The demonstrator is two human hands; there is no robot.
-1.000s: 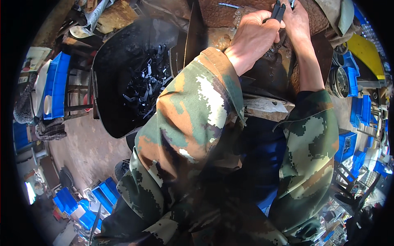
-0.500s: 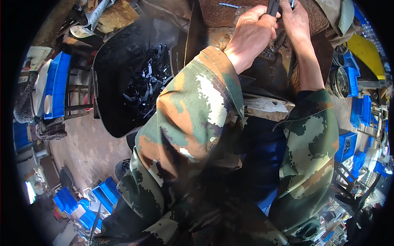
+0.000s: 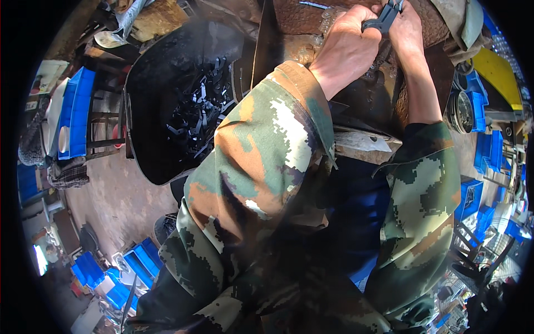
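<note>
At the top of the view both hands close round a dark grey metal part [image 3: 382,22] with a curved, hook-like end. My left hand [image 3: 347,49] grips it from the left, the thumb lying near the curved end. My right hand [image 3: 406,29] holds its other side, with some fingers hidden behind the part. The part's exact kind is unclear. Beneath the hands is a rusty brown metal work surface [image 3: 300,49] with wet-looking patches. To the left stands a large black bin [image 3: 147,119] with a heap of small dark metal pieces [image 3: 200,106] in it.
An upright metal plate [image 3: 265,42] rises between the bin and the work surface. Blue plastic bins [image 3: 77,114] stand at the left, with more blue bins [image 3: 477,108] at the right. A yellow panel [image 3: 497,78] is at the far right. Concrete floor [image 3: 122,200] shows at the lower left.
The dark metal part has turned and come lower into view, so its curved end now shows. My left hand has shifted slightly right; the right hand stays close to it.
</note>
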